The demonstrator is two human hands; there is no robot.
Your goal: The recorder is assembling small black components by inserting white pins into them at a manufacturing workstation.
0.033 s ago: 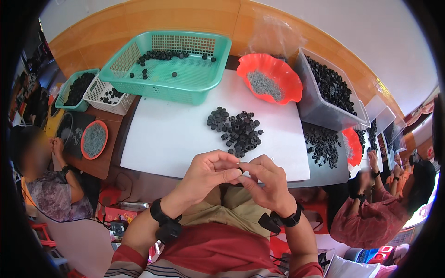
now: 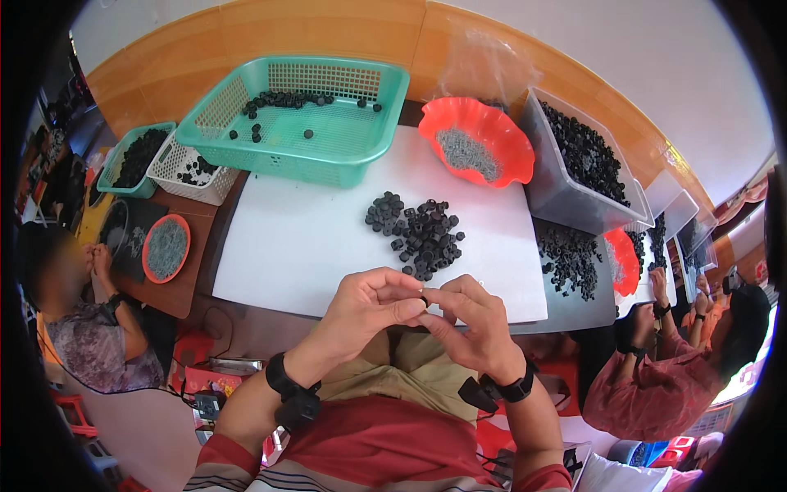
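Close together over the near edge of the white board, my left hand and my right hand meet fingertip to fingertip. Both are closed in a pinch around a small black plastic part, mostly hidden by the fingers. Just beyond them a loose pile of similar black plastic parts lies on the board. At the board's far right a red wavy-rimmed bowl holds many small grey metal pieces.
A green basket with scattered black parts stands at the back. A clear bin of black parts is at the right, with loose parts before it. People sit at both sides; at left are a white basket and an orange bowl.
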